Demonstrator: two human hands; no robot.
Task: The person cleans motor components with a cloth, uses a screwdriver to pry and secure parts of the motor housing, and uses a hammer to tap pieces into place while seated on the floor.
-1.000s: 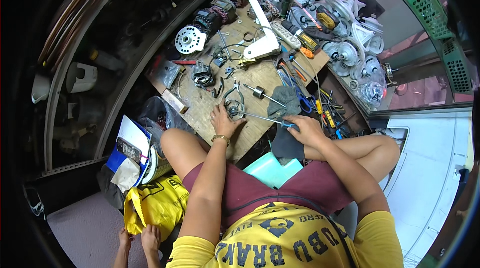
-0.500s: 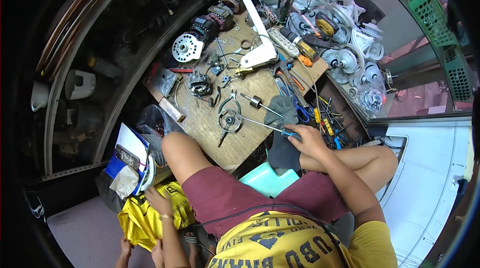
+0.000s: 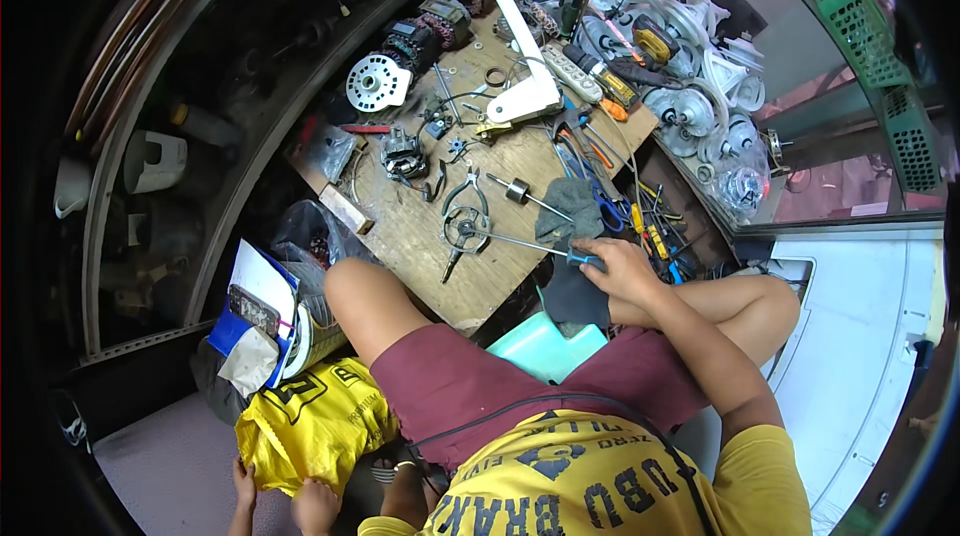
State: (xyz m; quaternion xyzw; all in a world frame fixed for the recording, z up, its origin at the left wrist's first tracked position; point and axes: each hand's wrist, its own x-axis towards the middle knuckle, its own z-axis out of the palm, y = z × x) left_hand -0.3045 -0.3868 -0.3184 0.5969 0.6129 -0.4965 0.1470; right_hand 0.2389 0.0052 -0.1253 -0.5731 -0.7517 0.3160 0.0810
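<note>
Dark printed lettering is showing on the yellow shirt (image 3: 555, 461) and the yellow bag (image 3: 320, 416), which another person's hands (image 3: 315, 506) are holding. On the desk (image 3: 400, 261), pliers (image 3: 472, 182) are lying just beside the round metal part (image 3: 466, 230), with a grey cloth (image 3: 570, 204) nearby. The right hand (image 3: 622, 270) is clamping the screwdriver's (image 3: 530, 245) blue handle; its slim shaft is reaching that grey, spoked part. The left hand is hiding beside the bag; I cannot tell its state.
</note>
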